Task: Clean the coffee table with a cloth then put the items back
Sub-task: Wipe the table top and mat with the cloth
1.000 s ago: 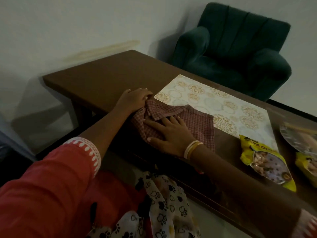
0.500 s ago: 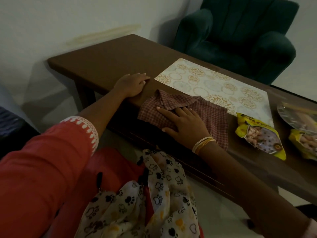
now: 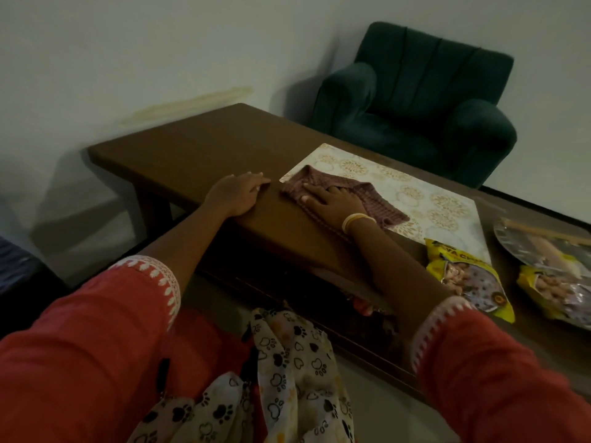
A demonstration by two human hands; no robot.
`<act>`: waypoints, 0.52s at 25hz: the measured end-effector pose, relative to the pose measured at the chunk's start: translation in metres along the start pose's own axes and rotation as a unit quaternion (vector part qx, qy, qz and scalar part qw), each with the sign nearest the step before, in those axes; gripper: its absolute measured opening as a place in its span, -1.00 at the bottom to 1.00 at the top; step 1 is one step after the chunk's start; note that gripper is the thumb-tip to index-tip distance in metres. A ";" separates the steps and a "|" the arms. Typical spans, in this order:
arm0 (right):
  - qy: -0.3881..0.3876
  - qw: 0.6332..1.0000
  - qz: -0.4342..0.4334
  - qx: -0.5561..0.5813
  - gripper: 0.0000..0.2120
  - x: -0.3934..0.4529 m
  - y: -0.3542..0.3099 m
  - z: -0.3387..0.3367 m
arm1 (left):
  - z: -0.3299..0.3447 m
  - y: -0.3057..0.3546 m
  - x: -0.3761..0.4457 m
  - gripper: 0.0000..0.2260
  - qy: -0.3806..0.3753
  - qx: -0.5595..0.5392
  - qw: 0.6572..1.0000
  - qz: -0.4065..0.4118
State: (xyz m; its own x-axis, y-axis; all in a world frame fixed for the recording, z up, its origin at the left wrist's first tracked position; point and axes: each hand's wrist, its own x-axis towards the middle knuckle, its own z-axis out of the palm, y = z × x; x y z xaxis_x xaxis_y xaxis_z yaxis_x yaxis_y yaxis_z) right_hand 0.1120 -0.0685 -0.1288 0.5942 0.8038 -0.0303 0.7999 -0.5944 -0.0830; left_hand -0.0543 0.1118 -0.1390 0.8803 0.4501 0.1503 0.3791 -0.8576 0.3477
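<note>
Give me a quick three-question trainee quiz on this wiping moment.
1. True or false: the right hand presses flat on the cloth.
2. What does the left hand rest on? A) placemat B) bare table C) snack bag
3. Fill in: the cloth lies partly over the patterned ___.

Key: 1 true; 2 B; 3 placemat.

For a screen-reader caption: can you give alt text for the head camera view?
A person's right hand presses a checked cloth flat onto a patterned placemat on a brown coffee table, while the left hand rests on the bare wood. Yellow snack packets lie at right; a green armchair stands behind.
</note>
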 end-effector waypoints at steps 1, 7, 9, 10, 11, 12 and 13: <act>-0.006 0.999 0.034 0.004 -0.40 0.012 0.014 -0.002 | 0.000 -0.001 -0.001 -0.62 0.001 0.003 1.000 -0.002; -0.038 0.999 -0.023 -0.028 -0.43 -0.001 -0.014 0.001 | -0.004 0.005 -0.004 -0.62 0.011 -0.006 1.000 0.000; 0.008 0.988 -0.146 -0.055 -0.45 -0.026 -0.039 0.013 | -0.005 0.001 -0.003 -0.60 0.020 -0.004 1.000 -0.006; 0.030 0.978 -0.196 -0.062 -0.45 -0.036 -0.047 0.014 | -0.005 -0.002 -0.001 -0.59 0.028 0.006 1.000 -0.004; 0.038 0.971 -0.229 -0.062 -0.45 -0.041 -0.050 0.012 | -0.003 -0.005 0.000 -0.59 0.034 0.019 0.999 0.003; 0.035 0.967 -0.245 -0.059 -0.46 -0.040 -0.049 0.010 | -0.002 -0.006 0.003 -0.58 0.037 0.030 0.999 0.010; 0.026 0.966 -0.251 -0.053 -0.47 -0.035 -0.046 0.006 | 0.000 -0.007 0.006 -0.58 0.036 0.040 0.998 0.014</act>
State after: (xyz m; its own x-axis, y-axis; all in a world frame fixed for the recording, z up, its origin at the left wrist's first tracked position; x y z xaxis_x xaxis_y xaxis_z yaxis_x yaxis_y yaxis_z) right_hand 0.0539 -0.0695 -0.1302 0.1311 0.9906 0.0382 0.9908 -0.1323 0.0282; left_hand -0.0519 0.1207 -0.1406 0.8688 0.4406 0.2258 0.3793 -0.8855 0.2684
